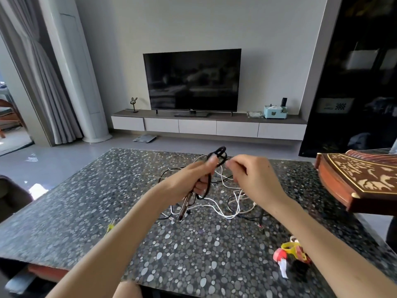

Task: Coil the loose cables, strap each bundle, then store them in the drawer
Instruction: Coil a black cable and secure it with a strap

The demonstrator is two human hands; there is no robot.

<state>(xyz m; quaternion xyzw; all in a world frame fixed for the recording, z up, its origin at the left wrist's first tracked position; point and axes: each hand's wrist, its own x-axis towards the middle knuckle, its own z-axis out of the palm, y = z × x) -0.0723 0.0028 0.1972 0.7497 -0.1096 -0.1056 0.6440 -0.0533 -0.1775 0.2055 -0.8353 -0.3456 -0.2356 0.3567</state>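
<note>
Above the pebble-patterned table point(86, 211), the left hand point(193, 179) grips a dark cable point(221, 152) wound into a few loops. Its fingers are curled round the bundle, whose top arches up past the thumb, while a brownish end point(184, 208) dangles below the palm, blurred. Just beside it, the right hand point(251, 175) has its fingers curled, and the fingertips pinch the same dark cable where it leaves the loops. Beneath both hands a tangle of loose cables point(225, 214), white and black, lies spread on the tabletop. Near the right forearm sits a small heap of red and yellow pieces point(289, 252), too blurred to name. 1 wooden stringed instrument point(354, 181) rests on the table's right edge. Across the room a television point(193, 80) stands on a low cabinet point(197, 126) with drawer fronts.
</note>
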